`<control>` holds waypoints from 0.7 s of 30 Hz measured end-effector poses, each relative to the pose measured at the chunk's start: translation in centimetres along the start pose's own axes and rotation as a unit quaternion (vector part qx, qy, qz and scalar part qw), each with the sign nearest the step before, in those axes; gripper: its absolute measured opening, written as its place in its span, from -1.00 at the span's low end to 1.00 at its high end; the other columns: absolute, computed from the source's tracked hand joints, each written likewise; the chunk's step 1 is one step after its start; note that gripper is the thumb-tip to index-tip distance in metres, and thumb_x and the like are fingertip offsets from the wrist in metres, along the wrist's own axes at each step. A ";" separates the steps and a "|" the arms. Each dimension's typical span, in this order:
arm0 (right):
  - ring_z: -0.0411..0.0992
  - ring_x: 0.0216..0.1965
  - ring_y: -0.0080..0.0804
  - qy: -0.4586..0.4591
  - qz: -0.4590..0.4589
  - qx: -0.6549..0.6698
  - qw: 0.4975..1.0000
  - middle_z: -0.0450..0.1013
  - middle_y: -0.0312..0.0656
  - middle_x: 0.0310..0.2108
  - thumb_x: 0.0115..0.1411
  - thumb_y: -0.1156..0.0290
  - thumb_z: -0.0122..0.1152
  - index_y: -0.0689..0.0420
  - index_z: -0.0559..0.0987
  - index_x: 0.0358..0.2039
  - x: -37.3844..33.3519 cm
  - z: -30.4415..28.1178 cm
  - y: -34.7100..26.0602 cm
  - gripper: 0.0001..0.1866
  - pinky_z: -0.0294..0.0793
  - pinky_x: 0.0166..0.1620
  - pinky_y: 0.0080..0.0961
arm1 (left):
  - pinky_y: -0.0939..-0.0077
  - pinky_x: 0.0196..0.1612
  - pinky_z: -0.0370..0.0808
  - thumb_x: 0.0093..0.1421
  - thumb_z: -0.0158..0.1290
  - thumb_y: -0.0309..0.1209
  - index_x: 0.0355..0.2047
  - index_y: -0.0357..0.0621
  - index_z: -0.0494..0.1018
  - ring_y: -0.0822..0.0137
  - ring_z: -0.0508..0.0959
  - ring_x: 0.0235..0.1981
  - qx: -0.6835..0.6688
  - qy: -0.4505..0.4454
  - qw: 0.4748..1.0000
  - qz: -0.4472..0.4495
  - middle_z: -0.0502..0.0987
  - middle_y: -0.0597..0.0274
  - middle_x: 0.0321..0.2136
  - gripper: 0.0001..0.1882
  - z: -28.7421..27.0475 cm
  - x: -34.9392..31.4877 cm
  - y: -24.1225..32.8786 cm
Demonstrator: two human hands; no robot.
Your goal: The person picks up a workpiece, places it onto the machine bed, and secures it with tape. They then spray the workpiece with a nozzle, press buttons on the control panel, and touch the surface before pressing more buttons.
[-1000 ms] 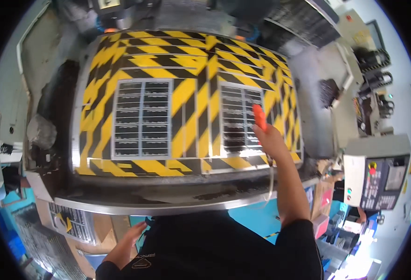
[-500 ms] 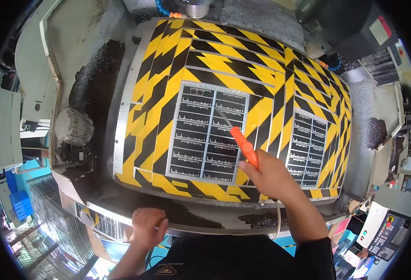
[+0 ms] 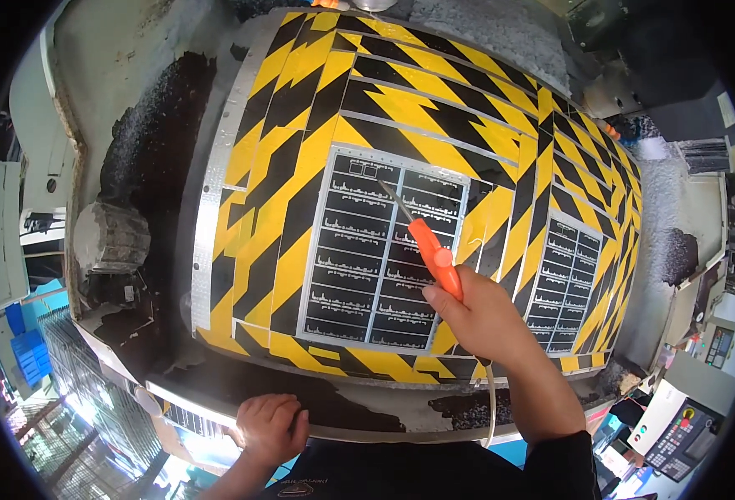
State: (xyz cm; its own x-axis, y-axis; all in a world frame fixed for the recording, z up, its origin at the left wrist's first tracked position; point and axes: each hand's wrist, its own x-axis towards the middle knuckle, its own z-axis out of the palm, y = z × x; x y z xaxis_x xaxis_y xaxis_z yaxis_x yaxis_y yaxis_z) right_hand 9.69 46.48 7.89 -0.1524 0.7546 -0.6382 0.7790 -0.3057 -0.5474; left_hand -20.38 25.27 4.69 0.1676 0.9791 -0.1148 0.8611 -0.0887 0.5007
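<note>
My right hand [image 3: 484, 312] is closed around the orange handle of an air blow gun [image 3: 434, 257]. Its thin metal nozzle slants up and left over the upper part of a black panel [image 3: 351, 258] with rows of pale, jagged marks. A pale hose [image 3: 490, 404] hangs down below the hand. My left hand [image 3: 271, 425] rests at the front rim of the machine [image 3: 355, 435], fingers bent and closed; what lies under them is hidden. A second, similar black panel [image 3: 563, 279] lies to the right. Yellow-and-black striped tape [image 3: 301, 192] surrounds both panels.
A round grey metal part [image 3: 113, 237] stands at the left wall of the machine. Dark wet patches and pale residue lie around the bed. A control panel with buttons [image 3: 676, 433] is at the lower right; blue bins [image 3: 30, 354] and wire racks are at the lower left.
The view has shifted, so the bed appears larger and higher. The nozzle now points at a spot further left on the larger panel. My left hand stays by the rim, turned slightly.
</note>
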 end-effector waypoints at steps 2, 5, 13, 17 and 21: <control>0.53 -0.30 0.17 -0.002 -0.005 -0.010 1.000 0.52 0.13 -0.40 0.34 -0.01 0.13 0.28 0.49 -0.29 0.4 0.2 0.0 -0.51 0.46 -0.23 -0.08 | 0.30 -0.16 0.47 -0.04 0.27 -0.39 -0.41 -0.04 0.56 0.24 0.63 -0.28 0.002 -0.005 1.000 -0.002 0.64 0.31 -0.32 -0.84 -0.1 0.1 0.0; 0.54 -0.30 0.18 -0.006 -0.004 0.012 1.000 0.52 0.14 -0.41 0.34 0.00 0.13 0.28 0.49 -0.29 0.7 0.3 0.1 -0.51 0.47 -0.23 -0.08 | 0.31 -0.16 0.47 -0.03 0.27 -0.40 -0.41 -0.04 0.56 0.24 0.63 -0.28 -0.002 -0.005 1.000 -0.002 0.64 0.31 -0.32 -0.85 -0.1 0.3 0.1; 0.54 -0.35 0.05 -0.012 0.000 0.008 1.000 0.52 0.09 -0.42 0.33 0.02 0.16 0.29 0.51 -0.26 1.1 0.1 -0.3 -0.52 0.45 -0.26 -0.16 | 0.30 -0.17 0.47 -0.03 0.27 -0.41 -0.41 -0.05 0.56 0.23 0.63 -0.28 0.001 -0.008 1.000 -0.005 0.64 0.30 -0.33 -0.85 -0.2 0.5 0.2; 0.57 -0.30 0.08 -0.029 0.032 0.028 0.999 0.54 0.11 -0.38 0.32 0.06 0.18 0.27 0.52 -0.24 1.2 -0.1 -0.6 -0.57 0.50 -0.22 -0.17 | 0.30 -0.16 0.48 -0.03 0.26 -0.41 -0.42 -0.05 0.57 0.23 0.64 -0.28 0.005 -0.008 1.000 -0.006 0.65 0.30 -0.33 -0.86 -0.2 0.5 0.3; 0.59 -0.28 0.01 0.087 -0.143 0.162 0.973 0.56 0.08 -0.33 0.31 0.14 0.20 0.24 0.54 -0.19 -0.4 0.6 0.3 -0.64 0.53 -0.16 -0.24 | 0.30 -0.17 0.48 -0.03 0.26 -0.40 -0.42 -0.06 0.57 0.23 0.64 -0.28 0.010 -0.015 1.000 -0.005 0.65 0.29 -0.33 -0.86 -0.2 0.2 0.4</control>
State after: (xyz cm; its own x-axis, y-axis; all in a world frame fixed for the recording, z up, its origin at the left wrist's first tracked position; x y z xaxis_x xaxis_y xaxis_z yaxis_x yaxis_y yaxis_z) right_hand 9.66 45.72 7.70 -0.2068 0.9139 -0.3495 0.4837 -0.2150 -0.8484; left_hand -20.14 25.51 5.06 0.1719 0.9743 -0.1453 0.8723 -0.0820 0.4820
